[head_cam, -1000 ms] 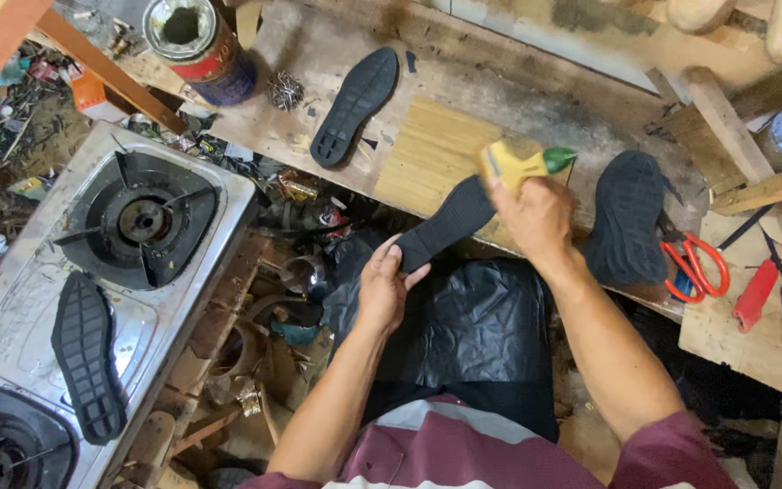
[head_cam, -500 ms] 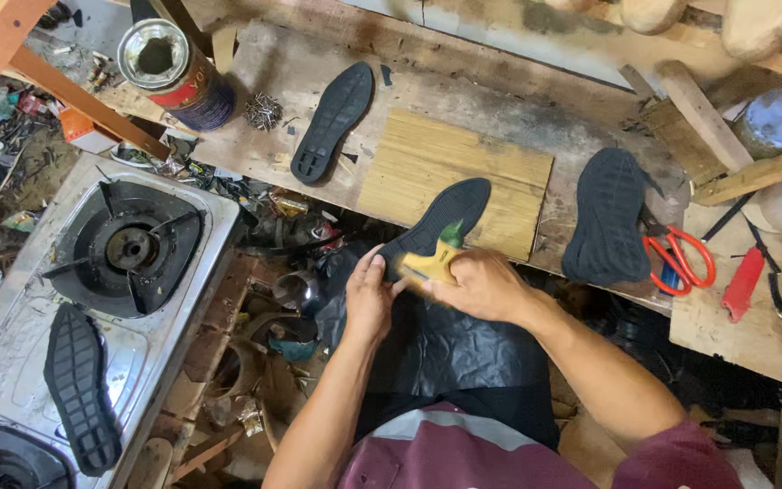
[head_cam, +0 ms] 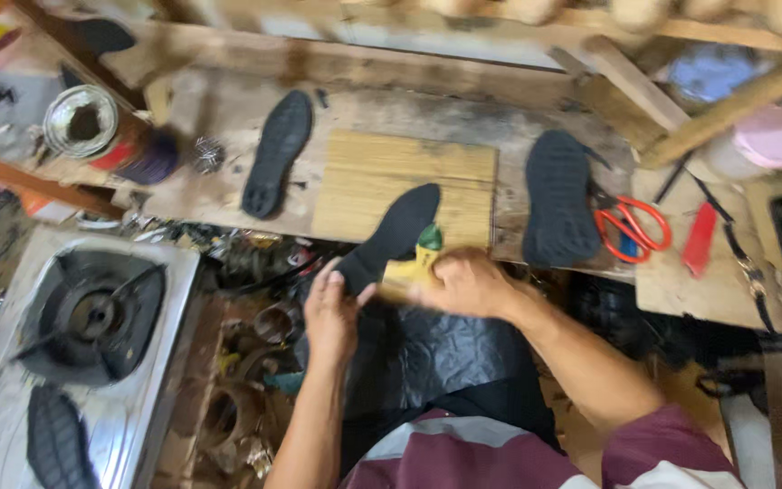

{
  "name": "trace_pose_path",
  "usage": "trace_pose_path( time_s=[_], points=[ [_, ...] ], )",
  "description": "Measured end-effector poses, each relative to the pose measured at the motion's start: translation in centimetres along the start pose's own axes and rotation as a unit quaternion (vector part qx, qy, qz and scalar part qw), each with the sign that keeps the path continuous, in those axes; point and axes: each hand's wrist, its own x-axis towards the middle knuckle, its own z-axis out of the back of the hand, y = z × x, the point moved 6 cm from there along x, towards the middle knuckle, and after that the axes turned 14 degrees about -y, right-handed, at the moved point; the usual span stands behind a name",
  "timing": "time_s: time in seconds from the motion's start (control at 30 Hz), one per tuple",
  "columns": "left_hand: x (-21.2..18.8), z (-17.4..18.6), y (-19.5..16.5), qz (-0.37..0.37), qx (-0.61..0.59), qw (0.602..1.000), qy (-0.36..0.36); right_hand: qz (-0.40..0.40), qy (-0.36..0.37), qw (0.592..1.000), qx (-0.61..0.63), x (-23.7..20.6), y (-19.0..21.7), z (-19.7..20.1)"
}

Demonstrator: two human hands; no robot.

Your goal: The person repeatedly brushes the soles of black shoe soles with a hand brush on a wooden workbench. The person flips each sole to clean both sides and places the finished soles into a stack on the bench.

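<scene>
My left hand (head_cam: 332, 312) grips the near end of a black shoe sole (head_cam: 391, 234) that lies slanted across a light wooden board (head_cam: 355, 181). My right hand (head_cam: 468, 285) is closed around a yellow glue bottle with a green cap (head_cam: 420, 254), its tip against the sole's right edge. Another black sole (head_cam: 277, 151) lies to the left of the board. A thicker black outsole (head_cam: 556, 197) lies to its right on the dark wooden bench (head_cam: 210, 109).
Red-handled scissors (head_cam: 631, 225) and a red cutter (head_cam: 699, 240) sit right of the outsole. An open tin can (head_cam: 83, 122) stands at the bench's left. A gas stove (head_cam: 92, 312) at lower left carries one more sole (head_cam: 54, 444). Cluttered scrap fills the gap below the bench.
My right hand brought the glue bottle down from above the board to the near part of the sole. The left hand kept its hold. The view shifted slightly.
</scene>
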Motion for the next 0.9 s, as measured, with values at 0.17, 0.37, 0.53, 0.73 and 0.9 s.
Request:
trace_pose_path(
  time_s=[0.17,0.37,0.53,0.73,0.9],
  points=[
    [-4.2,-5.2,-5.4,-0.199,0.171,0.961,0.091,-0.170,0.022,0.967,0.186,-6.6,-1.3,-2.4],
    [-9.6,-16.7,-7.2,-0.453,0.307,0.813,0.200,-0.098,-0.087,0.973,0.190,-11.5,-2.1,-8.0],
    [-13.7,-26.1,-0.8,-0.550,0.363,0.698,0.281,-0.148,-0.036,0.976,0.156,-12.7,-4.8,-11.3],
    [-16.2,-29.0,3.9,-0.524,0.494,0.601,0.347,-0.163,-0.067,0.974,0.140,-13.2,-5.3,-11.7],
    [-16.6,-28.3,2.5,-0.524,0.446,0.629,0.361,-0.149,-0.083,0.973,0.153,-12.7,-4.9,-10.9]
  ],
)
